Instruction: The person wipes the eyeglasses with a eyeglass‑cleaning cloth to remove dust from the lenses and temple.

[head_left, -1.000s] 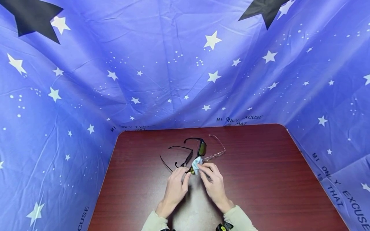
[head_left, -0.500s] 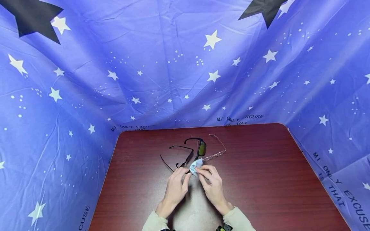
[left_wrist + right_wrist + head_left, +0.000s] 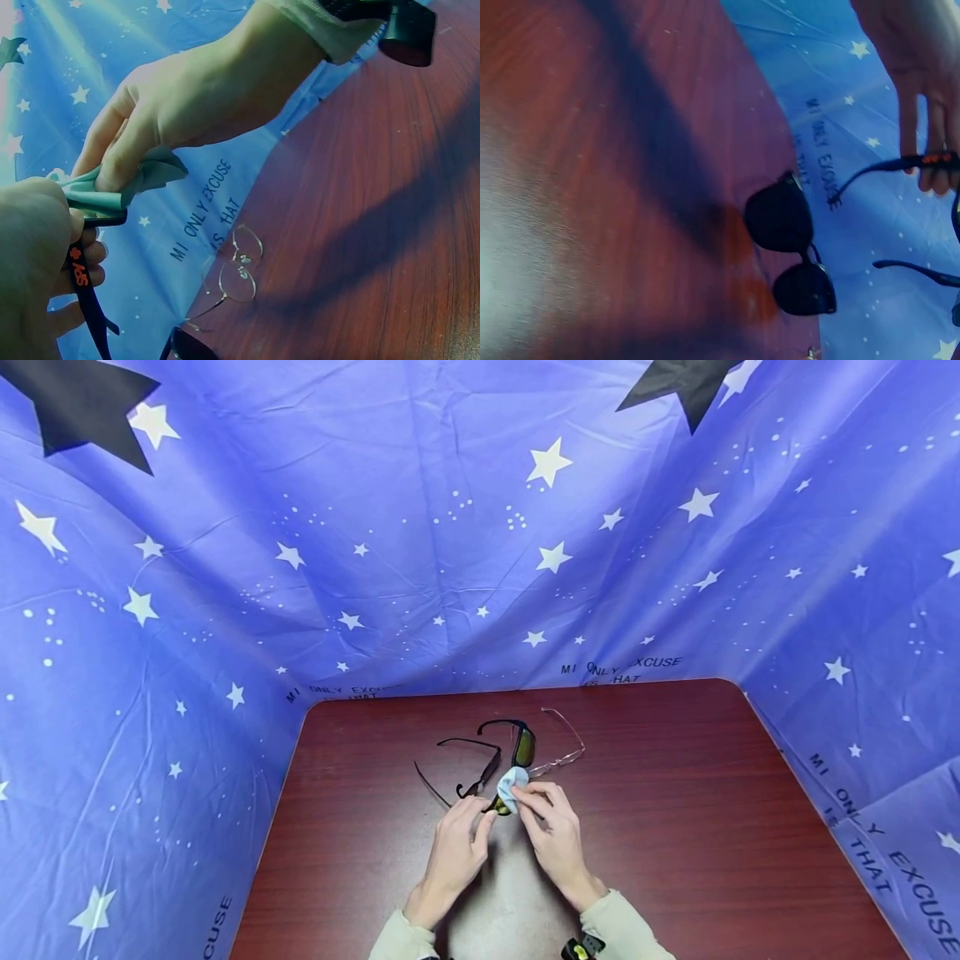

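Note:
Sunglasses (image 3: 525,748) with a black frame and yellow-green mirrored lenses are held up in front of the person. My left hand (image 3: 456,842) pinches them at the near end of the frame; in the left wrist view the dark temple (image 3: 84,289) with orange lettering hangs beside its fingers. Between the fingertips of my right hand (image 3: 557,842) is a bunched light blue cloth (image 3: 512,783). It lies against the near lens and the middle of the frame, leaving a bit of yellow lens showing below. The far lens is uncovered.
Black sunglasses (image 3: 491,766) lie on the reddish-brown table (image 3: 675,827), left of the held pair. Thin wire-framed eyeglasses (image 3: 566,759) rest to the right. A blue curtain (image 3: 450,527) with stars surrounds the table's back and sides.
The cloth slid toward the person and left over the near lens, then back up and right, baring part of the lens. The left hand stayed almost still.

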### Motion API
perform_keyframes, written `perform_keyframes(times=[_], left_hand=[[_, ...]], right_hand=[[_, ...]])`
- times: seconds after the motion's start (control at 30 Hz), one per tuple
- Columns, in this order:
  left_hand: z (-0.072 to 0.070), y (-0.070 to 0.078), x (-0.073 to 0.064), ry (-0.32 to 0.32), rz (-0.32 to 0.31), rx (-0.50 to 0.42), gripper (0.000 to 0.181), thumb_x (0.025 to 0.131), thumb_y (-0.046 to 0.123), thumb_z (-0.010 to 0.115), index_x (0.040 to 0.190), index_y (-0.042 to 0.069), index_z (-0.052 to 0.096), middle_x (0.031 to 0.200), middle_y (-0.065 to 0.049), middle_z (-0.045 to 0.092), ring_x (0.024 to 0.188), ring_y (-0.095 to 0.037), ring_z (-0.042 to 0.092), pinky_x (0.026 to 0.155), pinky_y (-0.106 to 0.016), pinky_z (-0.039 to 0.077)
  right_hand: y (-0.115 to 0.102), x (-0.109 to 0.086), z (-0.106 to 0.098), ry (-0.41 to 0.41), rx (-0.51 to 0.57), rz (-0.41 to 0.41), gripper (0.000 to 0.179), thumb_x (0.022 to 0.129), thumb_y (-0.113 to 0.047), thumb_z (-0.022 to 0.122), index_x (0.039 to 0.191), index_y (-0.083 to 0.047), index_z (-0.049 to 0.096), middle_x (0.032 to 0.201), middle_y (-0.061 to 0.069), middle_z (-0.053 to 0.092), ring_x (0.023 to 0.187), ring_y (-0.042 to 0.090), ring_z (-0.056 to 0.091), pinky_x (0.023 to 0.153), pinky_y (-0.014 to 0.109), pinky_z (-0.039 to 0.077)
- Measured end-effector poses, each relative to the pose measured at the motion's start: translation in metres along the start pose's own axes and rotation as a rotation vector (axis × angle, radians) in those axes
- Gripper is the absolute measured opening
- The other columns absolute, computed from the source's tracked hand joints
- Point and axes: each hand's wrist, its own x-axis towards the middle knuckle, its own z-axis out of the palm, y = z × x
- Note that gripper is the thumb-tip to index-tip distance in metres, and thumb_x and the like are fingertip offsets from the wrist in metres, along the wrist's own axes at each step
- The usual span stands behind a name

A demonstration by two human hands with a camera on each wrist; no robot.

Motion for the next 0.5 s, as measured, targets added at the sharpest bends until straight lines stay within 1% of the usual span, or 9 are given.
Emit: perform_keyframes(times=[0.1, 0.23, 0.37, 0.5], left_hand=[[-0.0005, -0.0001, 0.0003, -0.004, -0.004, 0.008, 0.01, 0.089, 0.003, 0.074, 0.097, 0.007, 0.071, 0.092, -0.002, 0.071, 0.084, -0.016, 0.068, 0.074, -0.03, 0.056], [-0.0013, 0.001, 0.0012, -0.012, -0.009, 0.01, 0.013, 0.086, 0.003, 0.076, 0.095, 0.009, 0.07, 0.09, 0.0, 0.07, 0.078, -0.013, 0.064, 0.068, -0.03, 0.054], [-0.001, 0.0019, 0.0016, -0.019, -0.006, 0.005, 0.011, 0.087, 0.003, 0.076, 0.095, 0.009, 0.071, 0.089, 0.0, 0.069, 0.079, -0.013, 0.065, 0.069, -0.03, 0.054], [-0.0009, 0.0021, 0.0013, -0.025, 0.004, -0.005, 0.008, 0.09, 0.004, 0.074, 0.096, 0.007, 0.072, 0.09, -0.001, 0.07, 0.084, -0.016, 0.068, 0.075, -0.03, 0.056]], right_hand=[[-0.0042, -0.0054, 0.0019, -0.022, 0.028, -0.047, 0.035, 0.078, 0.018, 0.073, 0.107, 0.001, 0.078, 0.103, 0.012, 0.068, 0.091, 0.024, 0.061, 0.089, 0.013, 0.048], [-0.0066, -0.0103, 0.0031, -0.038, 0.058, -0.077, 0.035, 0.076, 0.019, 0.072, 0.107, 0.002, 0.077, 0.102, 0.014, 0.067, 0.091, 0.025, 0.061, 0.09, 0.014, 0.049], [-0.0026, -0.0092, 0.0029, -0.009, 0.056, -0.083, 0.036, 0.075, 0.019, 0.073, 0.105, 0.001, 0.078, 0.101, 0.014, 0.067, 0.09, 0.026, 0.061, 0.09, 0.014, 0.048], [0.003, -0.0026, 0.0011, 0.038, 0.021, -0.084, 0.037, 0.073, 0.019, 0.074, 0.104, -0.001, 0.079, 0.102, 0.014, 0.069, 0.089, 0.026, 0.062, 0.086, 0.015, 0.05]])
